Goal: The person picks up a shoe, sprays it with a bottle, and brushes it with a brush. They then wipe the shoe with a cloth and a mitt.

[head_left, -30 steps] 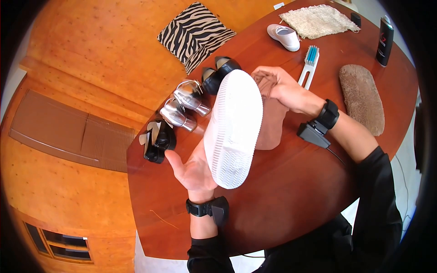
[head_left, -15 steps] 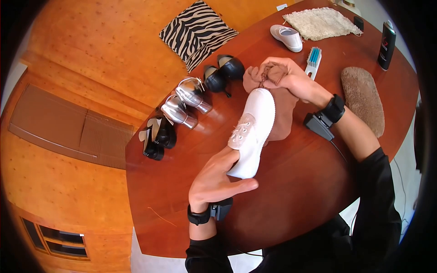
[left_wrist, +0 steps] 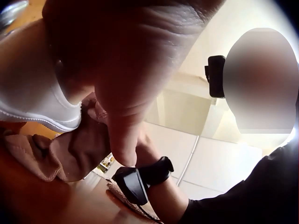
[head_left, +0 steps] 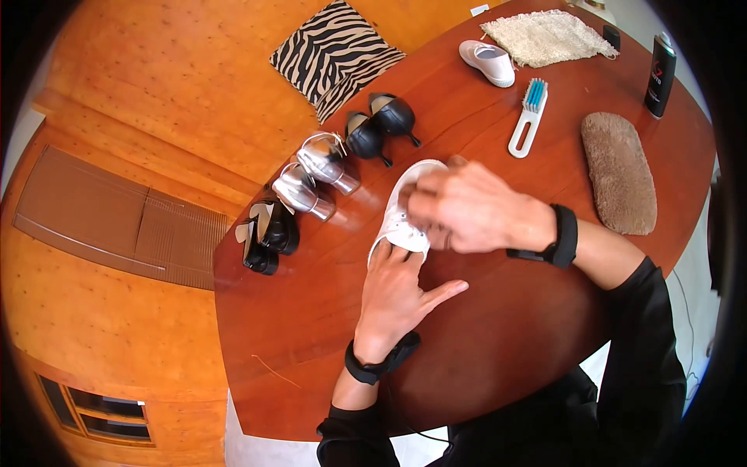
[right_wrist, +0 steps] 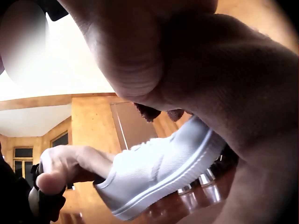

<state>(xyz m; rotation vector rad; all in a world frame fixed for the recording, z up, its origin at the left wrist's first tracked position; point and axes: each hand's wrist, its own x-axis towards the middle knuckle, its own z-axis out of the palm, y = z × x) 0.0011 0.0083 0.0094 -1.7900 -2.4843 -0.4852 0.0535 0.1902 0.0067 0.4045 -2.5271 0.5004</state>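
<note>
A white lace-up sneaker (head_left: 395,227) is held over the table, toe pointing away from me. My left hand (head_left: 397,292) has its fingers inside the shoe's opening, while the thumb sticks out to the side. On the upper near the toe and laces works my right hand (head_left: 475,206), blurred, its fingers curled round a brown cloth (left_wrist: 42,158). From the head view the cloth is hidden under that hand; folds of it hang below the shoe in the left wrist view. The shoe's ribbed sole edge (right_wrist: 163,191) shows in the right wrist view.
A second white sneaker (head_left: 489,64), a cream shaggy cloth (head_left: 548,37), a white brush with blue bristles (head_left: 529,121), a brown fluffy pad (head_left: 620,173) and a black spray can (head_left: 661,76) lie or stand beyond. Black heels (head_left: 391,115), silver heels (head_left: 323,162) and black shoes (head_left: 276,228) line the left edge.
The left hand has turned the sneaker from sole-up to upper-up and brought it a little left. The right hand, with the brown cloth, has moved down and left onto the shoe.
</note>
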